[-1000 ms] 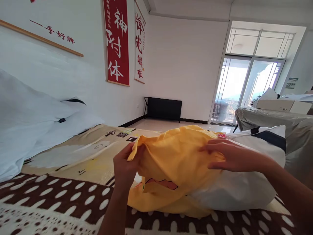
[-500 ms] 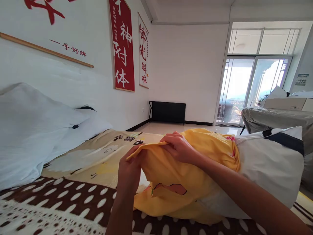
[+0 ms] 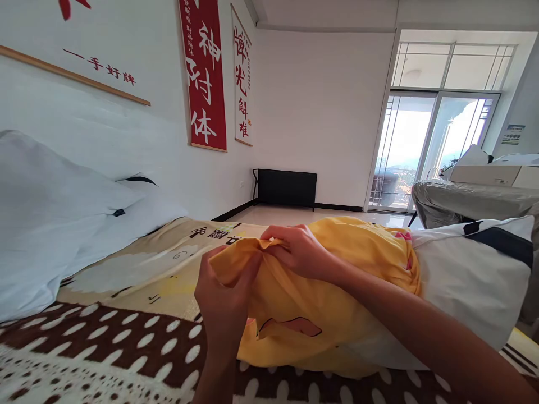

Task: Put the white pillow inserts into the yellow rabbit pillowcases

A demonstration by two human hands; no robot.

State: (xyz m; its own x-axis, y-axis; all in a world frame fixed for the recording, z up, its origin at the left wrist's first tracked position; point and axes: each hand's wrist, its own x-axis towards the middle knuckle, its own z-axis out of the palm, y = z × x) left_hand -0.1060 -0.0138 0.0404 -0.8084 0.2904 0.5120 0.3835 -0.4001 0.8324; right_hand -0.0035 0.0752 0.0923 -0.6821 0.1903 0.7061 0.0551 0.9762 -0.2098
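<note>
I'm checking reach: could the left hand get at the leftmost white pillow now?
Probably, if freed: the left hand holds the yellow pillowcase, but only patterned blanket seems to lie between that hand and the leftmost white pillow.

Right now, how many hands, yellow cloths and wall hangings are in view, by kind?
Hands: 2, left hand and right hand
Yellow cloth: 1
Wall hangings: 3, red hanging, narrow white hanging, wide white hanging
Total: 6

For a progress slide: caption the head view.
Left hand and right hand grip the edge of a yellow cloth, partly over a white pillow, on a patterned blanket.
</note>
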